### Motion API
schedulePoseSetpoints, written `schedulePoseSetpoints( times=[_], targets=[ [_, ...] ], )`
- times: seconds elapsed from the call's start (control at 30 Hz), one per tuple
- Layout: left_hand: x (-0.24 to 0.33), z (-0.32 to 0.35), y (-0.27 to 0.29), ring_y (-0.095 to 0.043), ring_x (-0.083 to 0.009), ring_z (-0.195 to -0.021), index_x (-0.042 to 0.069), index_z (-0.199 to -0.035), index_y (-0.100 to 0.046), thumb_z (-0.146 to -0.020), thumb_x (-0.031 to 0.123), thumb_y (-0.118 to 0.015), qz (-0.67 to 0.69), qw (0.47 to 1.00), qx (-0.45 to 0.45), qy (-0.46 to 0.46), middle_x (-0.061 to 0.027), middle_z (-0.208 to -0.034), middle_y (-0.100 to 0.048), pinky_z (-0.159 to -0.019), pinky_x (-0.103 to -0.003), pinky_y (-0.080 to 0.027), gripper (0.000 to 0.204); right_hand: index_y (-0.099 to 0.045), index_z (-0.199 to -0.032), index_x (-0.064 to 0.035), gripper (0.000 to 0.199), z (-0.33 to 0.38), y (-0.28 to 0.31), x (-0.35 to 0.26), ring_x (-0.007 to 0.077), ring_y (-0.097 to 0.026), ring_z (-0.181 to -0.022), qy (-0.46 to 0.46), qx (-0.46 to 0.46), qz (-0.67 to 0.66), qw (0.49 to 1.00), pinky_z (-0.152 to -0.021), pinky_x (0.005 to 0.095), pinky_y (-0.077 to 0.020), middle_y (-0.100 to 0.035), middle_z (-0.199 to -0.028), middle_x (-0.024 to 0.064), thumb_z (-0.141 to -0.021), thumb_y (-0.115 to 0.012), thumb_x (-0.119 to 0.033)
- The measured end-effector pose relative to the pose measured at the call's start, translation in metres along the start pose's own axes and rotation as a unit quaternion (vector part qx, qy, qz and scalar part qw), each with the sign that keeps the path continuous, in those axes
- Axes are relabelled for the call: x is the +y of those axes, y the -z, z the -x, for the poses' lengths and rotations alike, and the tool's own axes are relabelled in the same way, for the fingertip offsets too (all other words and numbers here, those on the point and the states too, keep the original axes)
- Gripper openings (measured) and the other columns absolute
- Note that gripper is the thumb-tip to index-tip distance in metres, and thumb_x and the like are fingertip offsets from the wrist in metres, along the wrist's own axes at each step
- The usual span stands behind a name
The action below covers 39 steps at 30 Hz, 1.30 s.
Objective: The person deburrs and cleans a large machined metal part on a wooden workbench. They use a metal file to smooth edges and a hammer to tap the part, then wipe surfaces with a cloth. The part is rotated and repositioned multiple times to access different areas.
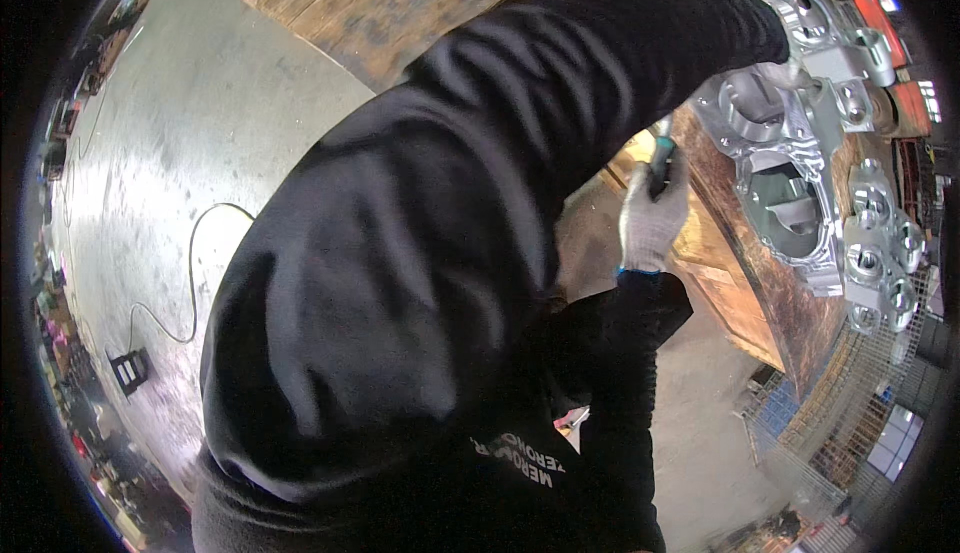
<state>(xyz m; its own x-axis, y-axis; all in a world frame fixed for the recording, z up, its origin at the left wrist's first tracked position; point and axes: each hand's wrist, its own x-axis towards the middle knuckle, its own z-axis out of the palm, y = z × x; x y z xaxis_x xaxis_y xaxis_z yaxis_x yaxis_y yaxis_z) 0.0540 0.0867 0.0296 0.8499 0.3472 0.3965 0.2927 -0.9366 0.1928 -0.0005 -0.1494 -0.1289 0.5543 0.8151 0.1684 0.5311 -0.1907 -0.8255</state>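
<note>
Right hand: pale knit glove, fingers curled around a dark, teal-tipped tool.
Left hand: gloved, at the smooth silver casting; cannot tell its opening or grip.
Casting's place: on rough brown wood, beside rounded metal cavities.

Castings: on the counter.
Hand tool: in the right hand, beside the counter's left edge.
Cable: on the floor, well left of the counter.
</note>
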Motion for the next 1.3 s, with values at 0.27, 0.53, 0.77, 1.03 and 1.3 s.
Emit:
schedulePoseSetpoints(
  times=[0.27,0.53,0.77,1.03,1.3],
  targets=[
    [-0.006,0.005,0.007,-0.064,-0.0334,-0.121,0.007,-0.132,-0.066,-0.105,0.049,-0.033,0.000,1.000,-0.020,0.000,-0.0200,-0.126,-0.070,-0.108,-0.042,-0.045,0.059,-0.056,-0.132,0.0029,0.048,-0.011,-0.038,0.010,0.0299,-0.072,-0.085,0.013,0.064,-0.049,0.997,-0.070,0.0390,-0.0589,-0.069,-0.110,0.0186,-0.096,-0.073,-0.024],
    [-0.021,0.009,0.011,-0.063,-0.0330,-0.124,0.006,-0.130,-0.067,-0.104,0.047,-0.032,-0.001,0.996,-0.087,-0.007,-0.0205,-0.128,-0.069,-0.112,-0.042,-0.043,0.060,-0.066,-0.118,-0.0030,0.031,-0.001,-0.020,-0.055,0.0095,-0.053,-0.066,-0.233,-0.160,-0.727,0.626,-0.055,0.0221,-0.0396,-0.057,-0.085,-0.0011,-0.106,-0.060,-0.031],
    [0.001,0.009,0.014,-0.063,-0.0397,-0.120,0.010,-0.140,-0.059,-0.105,0.052,-0.033,-0.014,0.988,-0.145,0.048,-0.0206,-0.128,-0.068,-0.105,-0.045,-0.049,0.061,-0.057,-0.112,0.0068,0.027,-0.078,-0.013,-0.082,0.0017,-0.037,-0.049,-0.224,-0.146,-0.904,0.333,-0.041,0.0171,-0.0324,-0.041,-0.069,-0.0042,-0.106,-0.055,-0.020],
    [-0.020,0.014,0.005,-0.061,-0.0399,-0.123,0.010,-0.132,-0.063,-0.106,0.043,-0.030,-0.011,0.991,-0.130,0.025,-0.0219,-0.126,-0.068,-0.105,-0.046,-0.047,0.054,-0.055,-0.100,-0.0064,0.019,-0.075,-0.020,-0.106,0.0030,-0.039,-0.051,-0.256,-0.093,-0.852,0.446,-0.040,0.0177,-0.0296,-0.044,-0.071,-0.0063,-0.106,-0.054,-0.024],
    [-0.025,0.012,0.002,-0.063,-0.0416,-0.119,0.007,-0.136,-0.061,-0.108,0.054,-0.028,-0.032,0.991,-0.129,0.028,-0.0237,-0.123,-0.069,-0.104,-0.046,-0.049,0.064,-0.058,-0.111,0.0021,0.021,-0.049,-0.010,-0.100,0.0014,-0.041,-0.055,-0.219,-0.145,-0.870,0.418,-0.039,0.0156,-0.0310,-0.046,-0.076,-0.0048,-0.105,-0.058,-0.018]
  ],
)
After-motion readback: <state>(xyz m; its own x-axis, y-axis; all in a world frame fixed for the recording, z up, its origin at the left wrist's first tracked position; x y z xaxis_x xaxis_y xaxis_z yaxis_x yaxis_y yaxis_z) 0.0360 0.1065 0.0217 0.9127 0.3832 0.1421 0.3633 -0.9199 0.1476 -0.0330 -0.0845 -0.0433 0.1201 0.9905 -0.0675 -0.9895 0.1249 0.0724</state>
